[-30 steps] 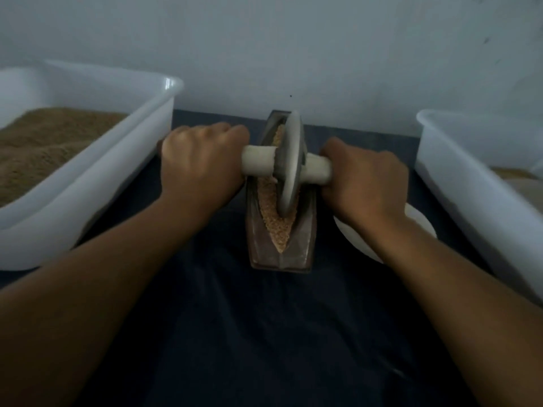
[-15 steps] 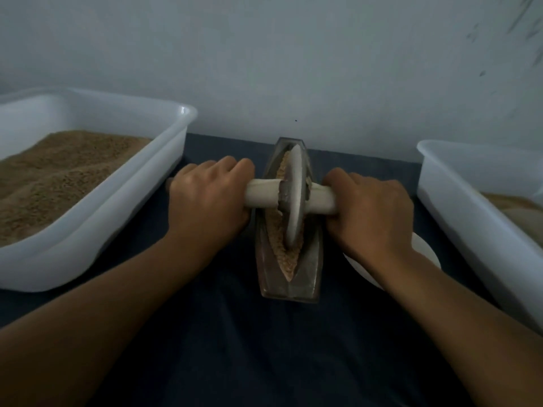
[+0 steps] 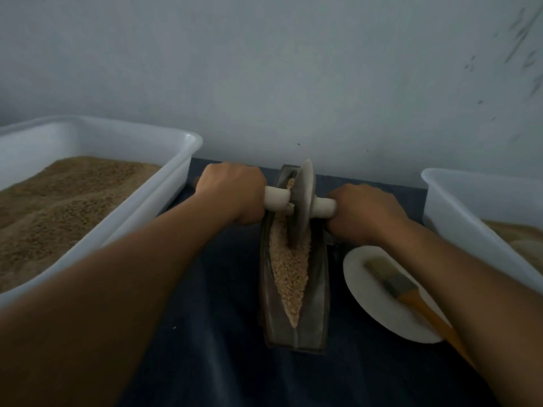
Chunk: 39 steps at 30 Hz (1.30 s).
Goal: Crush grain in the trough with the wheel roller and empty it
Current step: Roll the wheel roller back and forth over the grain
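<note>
While both hands (image 3: 232, 195) (image 3: 361, 212) grip its axle, the pale wheel roller (image 3: 302, 201) stands in tan grain (image 3: 289, 274)

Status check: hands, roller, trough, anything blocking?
Left hand and right hand grip the wheel roller axle. Wheel in the trough, far half, on grain. Brush on plate alongside, clear.
</note>
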### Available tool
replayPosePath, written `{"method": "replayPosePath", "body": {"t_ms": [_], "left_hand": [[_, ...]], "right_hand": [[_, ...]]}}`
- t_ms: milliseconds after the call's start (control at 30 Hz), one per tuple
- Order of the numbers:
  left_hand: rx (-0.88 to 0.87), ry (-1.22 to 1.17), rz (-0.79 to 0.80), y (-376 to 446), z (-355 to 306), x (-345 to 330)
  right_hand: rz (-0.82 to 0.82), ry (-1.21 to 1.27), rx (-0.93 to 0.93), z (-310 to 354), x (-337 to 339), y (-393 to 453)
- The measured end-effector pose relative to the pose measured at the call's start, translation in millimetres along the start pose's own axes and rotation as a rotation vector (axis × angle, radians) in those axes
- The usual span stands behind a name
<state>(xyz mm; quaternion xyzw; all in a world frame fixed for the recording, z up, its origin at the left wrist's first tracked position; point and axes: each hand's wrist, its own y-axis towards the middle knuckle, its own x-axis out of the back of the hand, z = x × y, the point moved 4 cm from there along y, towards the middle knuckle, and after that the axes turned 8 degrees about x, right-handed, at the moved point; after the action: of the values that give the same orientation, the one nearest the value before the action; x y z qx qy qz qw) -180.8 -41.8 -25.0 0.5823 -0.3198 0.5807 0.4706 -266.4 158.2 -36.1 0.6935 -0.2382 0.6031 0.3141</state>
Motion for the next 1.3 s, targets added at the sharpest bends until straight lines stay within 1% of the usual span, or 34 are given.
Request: {"method": "replayPosePath", "body": {"t_ms": [100,233,333,433,500,567,633,733,833,1000,1167,1300], "left_hand": [[-0.012,-0.006,0.092,14.3,0.3,-0.2],[-0.018,-0.066,0.170,23.5,3.7,-2.8],[0.009,-0.121,0.152,20.2,8.4,-9.5],[0.033,-0.130,0.023,8.9,9.3,-14.0],[0.044,-0.112,-0.116,-3.2,7.3,-14.7],[0.033,-0.107,-0.313,-19.1,4.9,-14.2],[-0.015,-0.124,-0.482,-37.5,1.8,-16.1],[-0.041,-0.171,-0.645,-61.6,0.7,-16.1],[-0.036,-0.188,-0.701,-75.9,-0.1,-12.9],[-0.069,-0.252,-0.763,-96.7,3.9,-10.9],[-0.028,-0.295,-0.849,-111.2,4.8,-12.9],[-0.014,-0.280,-0.785,-103.9,5.5,-14.6]], "right_hand": [[0.126,0.048,-0.007,-3.7,-0.3,12.4],[0.318,0.072,-0.001,1.1,6.4,29.4],[0.333,0.025,0.021,4.9,12.3,36.7],[0.258,-0.015,0.031,4.6,12.9,33.9],[0.173,-0.046,0.052,5.3,11.9,24.5],[0.054,-0.081,0.081,7.0,11.2,10.4],[-0.074,-0.109,0.096,11.2,10.7,-6.0],[-0.289,-0.168,0.095,22.6,8.4,-33.4],[-0.459,-0.196,0.098,33.7,7.3,-59.4],[-0.599,-0.114,0.111,42.2,3.3,-89.1],[-0.655,-0.114,0.146,46.2,3.3,-102.9],[-0.634,-0.132,0.138,45.8,6.2,-94.6]]}}
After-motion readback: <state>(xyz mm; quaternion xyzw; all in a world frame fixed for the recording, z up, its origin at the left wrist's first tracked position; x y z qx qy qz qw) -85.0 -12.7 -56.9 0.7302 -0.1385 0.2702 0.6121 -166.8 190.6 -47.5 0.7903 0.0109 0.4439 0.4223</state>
